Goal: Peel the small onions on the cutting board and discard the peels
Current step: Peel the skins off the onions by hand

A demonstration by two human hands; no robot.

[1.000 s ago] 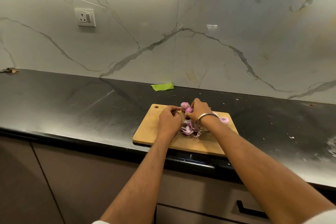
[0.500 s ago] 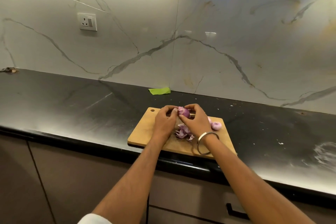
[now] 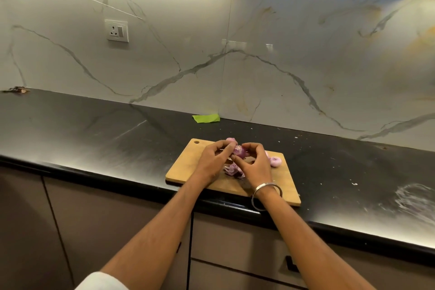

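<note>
1. A small dark scrap (image 3: 16,89) is seen at the far left, where the black countertop (image 3: 94,139) meets the marble backsplash (image 3: 306,42).
2. A white wall socket (image 3: 117,30) is mounted on the backsplash, upper left.
3. A green piece of tape (image 3: 206,118) is laid at the foot of the backsplash, behind the cutting board (image 3: 188,167).
4. The cutting board, wooden with a hole in its far left corner, is set near the front edge of the countertop.
5. The left hand (image 3: 213,161) is held over the board, its fingers curled; a purple onion (image 3: 239,151) is pinched at their tips.
6. The same onion is gripped from the other side by the right hand (image 3: 255,163), thumb and fingers curled round it, so that it is raised above the board between both hands.
7. A second onion (image 3: 231,141) is partly visible behind the fingertips, on the far part of the board.
8. A heap of purple peels (image 3: 231,170) is gathered on the board, below and between the hands.
9. A peeled, pale pink onion (image 3: 275,162) is lying on the board just right of the right hand.
10. A metal bangle (image 3: 266,195) is worn on the right wrist.
11. Whitish smears (image 3: 414,200) are spread on the countertop at the far right.
</note>
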